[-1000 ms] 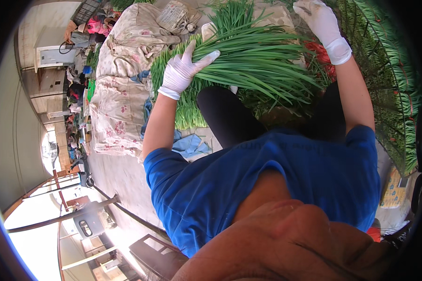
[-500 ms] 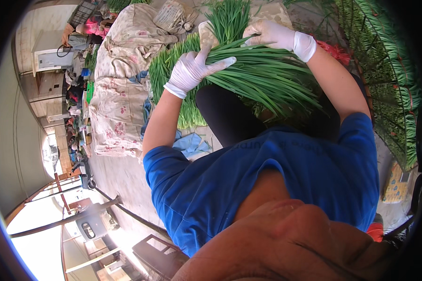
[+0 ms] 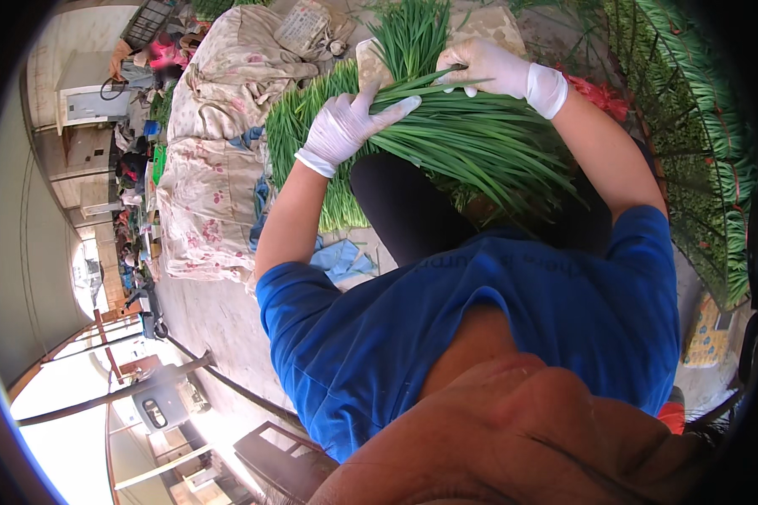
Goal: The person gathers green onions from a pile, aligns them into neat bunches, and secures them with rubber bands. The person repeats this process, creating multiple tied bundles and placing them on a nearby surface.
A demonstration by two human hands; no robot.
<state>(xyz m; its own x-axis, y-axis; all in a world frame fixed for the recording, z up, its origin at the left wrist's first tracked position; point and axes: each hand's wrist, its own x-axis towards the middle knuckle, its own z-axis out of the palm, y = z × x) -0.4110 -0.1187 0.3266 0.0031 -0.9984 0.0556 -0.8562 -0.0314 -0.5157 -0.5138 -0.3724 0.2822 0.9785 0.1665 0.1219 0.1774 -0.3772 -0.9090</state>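
Note:
A thick bunch of long flat green leaves, which look like garlic chives (image 3: pixel 488 139), lies across my lap with its leaf ends fanning to the right. My left hand (image 3: pixel 338 130), in a white glove, grips the left end of this bunch, its thumb lying over the leaves and its index finger pointing away. Over the bunch's far side, my gloved right hand (image 3: pixel 487 69) pinches a few leaves at its fingertips. More chives (image 3: pixel 341 206) are piled beside and beneath my left hand. Another upright bunch (image 3: pixel 411 38) stands just beyond both hands.
A floral cloth (image 3: pixel 206 202) covers a large heap at the left. Bundles of greens tied with red bands (image 3: pixel 724 160) line the right side behind dark bars. Red plastic (image 3: pixel 598 97) lies beyond my right forearm. A blue cloth (image 3: pixel 343 259) rests on the floor by my knee.
My right fingertips have dipped slightly and spread a little at the leaves, with a dark leaf bit now showing between them. My left hand has stayed nearly still on the bunch.

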